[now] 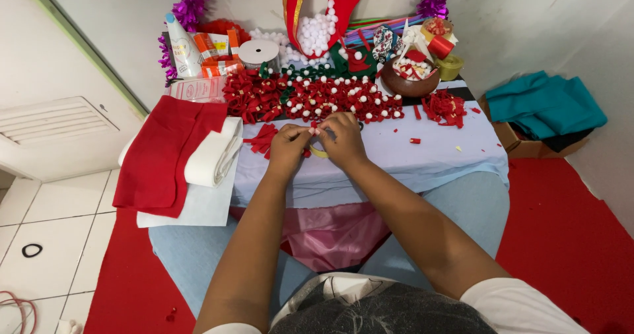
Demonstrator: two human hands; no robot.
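My left hand (pixel 288 146) and right hand (pixel 341 138) together at table's middle, fingertips pinching one small red-white felt piece (pixel 314 131), yellow ring (pixel 319 152) beneath, red felt flowers (pixel 317 98) just behind

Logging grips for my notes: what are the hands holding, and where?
Both hands meet fingertip to fingertip over a small item; it is too hidden to identify.
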